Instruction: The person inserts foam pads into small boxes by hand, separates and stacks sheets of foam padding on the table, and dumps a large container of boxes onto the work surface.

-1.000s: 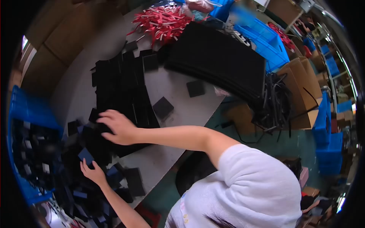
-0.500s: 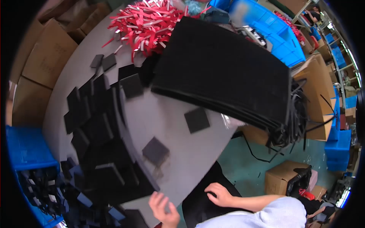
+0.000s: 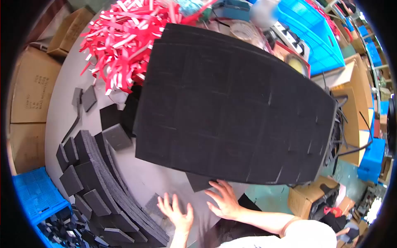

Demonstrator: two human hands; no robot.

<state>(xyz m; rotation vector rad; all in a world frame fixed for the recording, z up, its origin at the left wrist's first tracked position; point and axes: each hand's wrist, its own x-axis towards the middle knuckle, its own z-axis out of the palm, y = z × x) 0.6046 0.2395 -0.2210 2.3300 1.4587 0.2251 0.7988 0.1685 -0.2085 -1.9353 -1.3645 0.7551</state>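
A large black foam sheet point(image 3: 235, 107), scored with a grid of slits, spreads across the middle of the view over the table. Just below its near edge is my right hand point(image 3: 225, 201), fingers spread, close to a dark foam square point(image 3: 199, 181) partly under the sheet; whether the fingertips touch either I cannot tell. My left hand point(image 3: 177, 214) is open with nothing in it, beside another grey foam square point(image 3: 156, 204). To its left lies a curved stack of foam sheets point(image 3: 120, 202) with several loose squares on top.
Red and white strips point(image 3: 124, 45) are heaped at the back left. A blue crate point(image 3: 316, 37) stands at the back right, and a blue basket of foam pieces point(image 3: 39, 198) at lower left. Cardboard boxes point(image 3: 33, 89) flank the grey table point(image 3: 153, 180); black strips hang at right.
The view has shifted, and the large sheet looks nearer, its slit surface now plain to see. Both my hands have moved up toward its near edge, with fingers spread wider.
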